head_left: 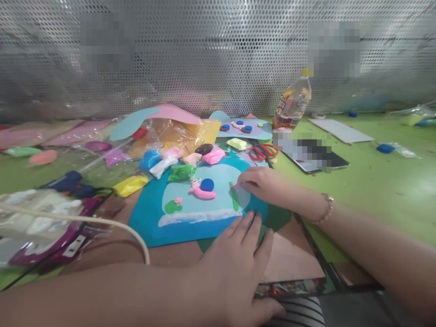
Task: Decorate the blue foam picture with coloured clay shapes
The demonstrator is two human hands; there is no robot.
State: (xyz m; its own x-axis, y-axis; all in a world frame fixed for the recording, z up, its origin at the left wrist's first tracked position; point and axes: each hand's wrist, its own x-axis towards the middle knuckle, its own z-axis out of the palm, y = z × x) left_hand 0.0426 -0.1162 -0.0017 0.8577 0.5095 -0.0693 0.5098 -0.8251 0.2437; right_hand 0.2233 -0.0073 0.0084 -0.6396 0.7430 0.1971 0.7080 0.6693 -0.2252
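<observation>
A blue card (150,218) with a light blue picture panel (221,181) lies in front of me. On the panel sit a pink clay snail with a blue shell (203,189), a green clay stem (234,199) and a small green pad with a pink flower (173,205). My right hand (264,184) pinches a thin pink tool (235,185) whose tip touches the top of the stem. My left hand (238,254) lies flat, fingers stretched out, pressing on the card's near right edge.
Bags of coloured clay (177,163) lie behind the card, with red scissors (262,152), a second clay picture (243,128) and a plastic bottle (293,102). A blue glue gun (70,181) and cable (102,222) sit left. A perforated metal wall (218,54) stands behind.
</observation>
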